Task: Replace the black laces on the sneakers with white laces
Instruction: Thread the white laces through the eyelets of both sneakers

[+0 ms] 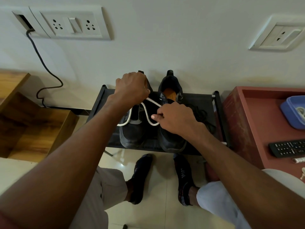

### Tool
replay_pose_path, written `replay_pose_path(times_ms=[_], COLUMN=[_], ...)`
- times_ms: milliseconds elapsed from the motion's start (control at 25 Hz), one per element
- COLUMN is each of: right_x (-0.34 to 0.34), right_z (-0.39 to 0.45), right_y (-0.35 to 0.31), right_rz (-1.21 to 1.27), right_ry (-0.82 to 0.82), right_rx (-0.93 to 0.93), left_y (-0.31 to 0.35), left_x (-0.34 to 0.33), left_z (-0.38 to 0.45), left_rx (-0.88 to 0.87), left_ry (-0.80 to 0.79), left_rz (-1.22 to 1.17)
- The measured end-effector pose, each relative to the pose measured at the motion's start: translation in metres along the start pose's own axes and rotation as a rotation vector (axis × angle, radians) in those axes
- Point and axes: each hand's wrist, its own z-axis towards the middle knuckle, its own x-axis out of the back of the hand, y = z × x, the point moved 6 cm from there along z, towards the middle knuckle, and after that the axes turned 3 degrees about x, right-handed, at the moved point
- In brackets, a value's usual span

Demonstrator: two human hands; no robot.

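Already the white lace [145,111] is partly threaded through the left sneaker [132,129], which sits on a low black rack [204,103] beside the right sneaker [171,129]. The left hand [132,88] has its grip clamped on one end of the lace above the shoe's collar, and the right hand [173,118] pinches the other strand just across from it — a slack loop hangs below that pinch. The main risk, as I judge it, is uneven pull: tugging harder at the left grip could drag the free end out of an eyelet or leave lopsided tails. The loose black laces [200,114], heaped just beyond the right grip, could also snag the loop.
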Motion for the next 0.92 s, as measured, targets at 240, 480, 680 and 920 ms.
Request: replay_pose_path(times_ms=[240, 480, 680, 920], right_x=[0.019, 0.070, 0.114, 0.126], right_z=[-0.013, -0.045, -0.056, -0.057], right_y=[0.035, 0.059, 0.079, 0.096], right_rz=[0.427, 1.712, 1.620, 1.644], right_ry=[0.191, 0.316, 0.505, 0.720], right_rx=[-0.357, -0.450, -0.183, -0.165], left_y=[0.005, 0.056, 0.101, 0.040], left_x=[-0.006, 0.009, 0.004, -0.001], left_z=[-0.002, -0.006, -0.027, -0.016], left_rx=[0.020, -0.078, -0.192, -0.072], left_ry=[-0.080, -0.147, -0.526, -0.373], left_rz=[0.062, -0.795, -1.097, -0.342])
